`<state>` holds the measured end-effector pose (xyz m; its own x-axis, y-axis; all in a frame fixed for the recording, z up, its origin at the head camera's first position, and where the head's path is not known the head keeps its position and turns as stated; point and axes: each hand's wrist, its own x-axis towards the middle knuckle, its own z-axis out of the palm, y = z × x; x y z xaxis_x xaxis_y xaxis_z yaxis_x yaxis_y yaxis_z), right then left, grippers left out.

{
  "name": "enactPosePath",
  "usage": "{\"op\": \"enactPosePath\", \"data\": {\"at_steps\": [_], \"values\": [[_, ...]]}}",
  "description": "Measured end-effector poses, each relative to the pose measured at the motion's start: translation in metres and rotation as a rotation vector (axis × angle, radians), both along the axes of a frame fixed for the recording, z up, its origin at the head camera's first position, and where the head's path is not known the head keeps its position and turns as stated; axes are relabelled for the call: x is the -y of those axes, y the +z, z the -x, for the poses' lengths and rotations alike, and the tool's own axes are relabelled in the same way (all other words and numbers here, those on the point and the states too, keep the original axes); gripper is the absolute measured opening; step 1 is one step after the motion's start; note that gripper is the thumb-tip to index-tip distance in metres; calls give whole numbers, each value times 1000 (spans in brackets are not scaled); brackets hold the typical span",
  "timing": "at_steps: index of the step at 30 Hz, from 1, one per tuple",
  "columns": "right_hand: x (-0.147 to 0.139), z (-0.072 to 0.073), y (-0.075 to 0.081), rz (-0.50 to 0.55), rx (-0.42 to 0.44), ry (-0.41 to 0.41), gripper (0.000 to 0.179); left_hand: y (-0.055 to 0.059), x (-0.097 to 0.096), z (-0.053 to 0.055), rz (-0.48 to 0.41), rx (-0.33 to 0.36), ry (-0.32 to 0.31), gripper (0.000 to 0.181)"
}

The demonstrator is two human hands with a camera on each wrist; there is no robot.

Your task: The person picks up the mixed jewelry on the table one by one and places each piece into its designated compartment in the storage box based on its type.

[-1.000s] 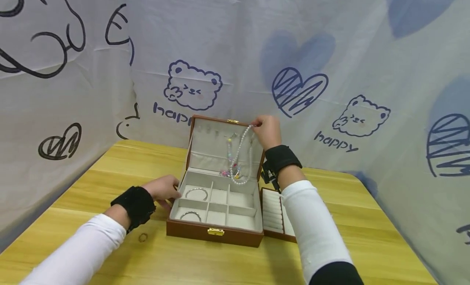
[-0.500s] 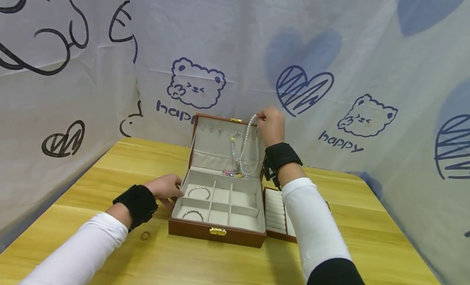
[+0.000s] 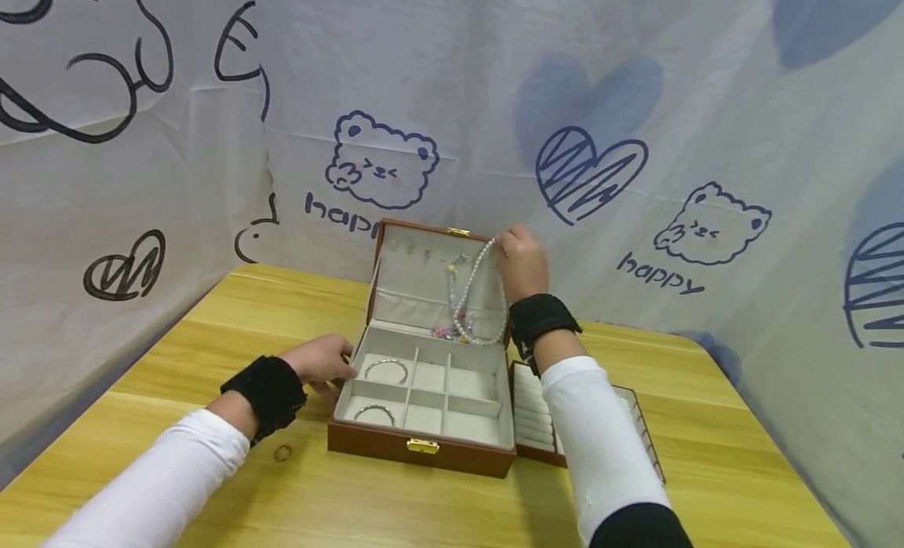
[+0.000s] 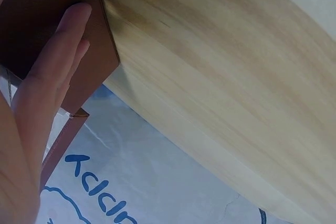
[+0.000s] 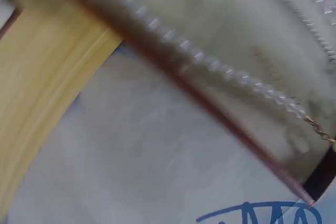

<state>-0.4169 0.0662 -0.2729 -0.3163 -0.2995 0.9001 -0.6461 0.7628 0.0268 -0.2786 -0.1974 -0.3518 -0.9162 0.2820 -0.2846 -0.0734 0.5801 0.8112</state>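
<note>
A brown jewelry box (image 3: pixel 462 456) stands with its lid (image 3: pixel 406 285) raised. My right hand (image 3: pixel 524 265) pinches a white pearl necklace (image 3: pixel 482 340) at the lid's top right corner. The necklace loops down in front of the pale lining; in the right wrist view its beads (image 5: pixel 229 72) end in a gold chain (image 5: pixel 317 128). A colourful beaded necklace (image 3: pixel 452 285) hangs beside it, partly overlapped. My left hand (image 3: pixel 321 363) rests on the box's left side; the left wrist view shows straight fingers (image 4: pixel 55 56) along the outer wall.
Two silver bangles, one rear (image 3: pixel 387 370) and one front (image 3: pixel 374 414), lie in the left compartments. A brown-edged tray (image 3: pixel 537 411) with ring rolls sits right of the box, partly behind my right forearm. A small ring (image 3: pixel 282 453) lies on the wooden table (image 3: pixel 713 454).
My right hand rose a little with the pearl necklace, then came back down to the lid's corner. The left hand stayed at the box's side. The view shifted slightly.
</note>
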Motion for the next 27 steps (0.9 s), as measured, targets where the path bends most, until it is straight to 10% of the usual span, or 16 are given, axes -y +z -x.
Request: {"op": "enactPosePath", "data": {"at_steps": [12,27], "values": [[-10,6,-18,-355,-318,-95,17,1,0,0,3,-1,4,32],[-10,6,-28,-373,-53,-143,20,0,0,0,19,-1,5,32]]}}
